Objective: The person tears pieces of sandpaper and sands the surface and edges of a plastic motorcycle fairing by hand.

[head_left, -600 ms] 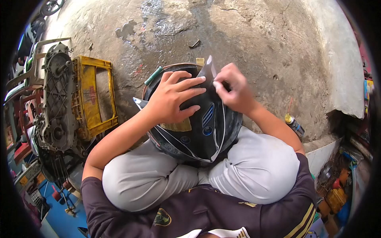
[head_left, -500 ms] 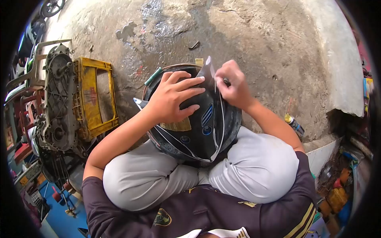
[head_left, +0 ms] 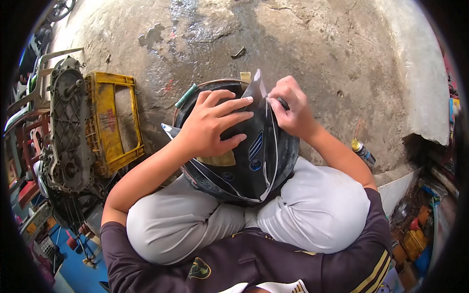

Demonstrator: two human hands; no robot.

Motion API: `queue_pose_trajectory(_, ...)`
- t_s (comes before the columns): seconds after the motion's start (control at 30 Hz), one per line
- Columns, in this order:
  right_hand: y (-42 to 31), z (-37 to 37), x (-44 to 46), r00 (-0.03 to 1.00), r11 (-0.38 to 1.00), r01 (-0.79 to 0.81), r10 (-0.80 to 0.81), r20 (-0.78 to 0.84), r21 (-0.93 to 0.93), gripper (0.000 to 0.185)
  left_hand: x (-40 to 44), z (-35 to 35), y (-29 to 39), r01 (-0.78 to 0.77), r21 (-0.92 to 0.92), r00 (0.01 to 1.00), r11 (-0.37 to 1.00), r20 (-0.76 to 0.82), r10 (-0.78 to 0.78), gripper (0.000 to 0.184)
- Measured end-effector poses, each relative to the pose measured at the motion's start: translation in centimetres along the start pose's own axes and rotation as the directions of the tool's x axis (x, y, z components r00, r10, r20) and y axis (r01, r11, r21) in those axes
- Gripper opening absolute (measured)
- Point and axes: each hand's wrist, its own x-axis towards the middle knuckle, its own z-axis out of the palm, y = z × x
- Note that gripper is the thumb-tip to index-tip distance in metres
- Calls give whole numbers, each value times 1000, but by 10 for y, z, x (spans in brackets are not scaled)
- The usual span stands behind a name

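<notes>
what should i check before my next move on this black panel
1. Left hand on the black panel: ok, fingers spread across it.
2. Right hand at the work: ok, fingertips by the panel's edge, near its pointed tip.
3. Anything in the right hand's grip: cannot tell, the curled fingers hide it.
4. Panel supported: ok, it lies over the round dark tub.
5. Panel fixed against slipping: cannot tell, its underside is hidden.
6. Spray can clear of both hands: ok, it is off to the right.
</notes>
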Motion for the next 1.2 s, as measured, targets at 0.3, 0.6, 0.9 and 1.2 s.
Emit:
queue_pose_trajectory(0.3,-2,5,-1,998,996,-60,62,-23,62,22,0,-1,0,-9,34,1000,999,2,9,51)
queue_pose_trajectory(0.6,0,3,-4,998,995,-61,62,-4,75,23,1,0,0,15,9,1000,1000,6,-15,54)
queue_pose_trajectory(0.9,-6,0,-9,999,998,-51,50,14,37,21,1,-1,0,-8,4,1000,1000,0,8,51)
queue_pose_trajectory(1.2,1,6,7,999,1000,19,-19,-29,4,22,-1,0,1,10,5,1000,1000,5,-10,54)
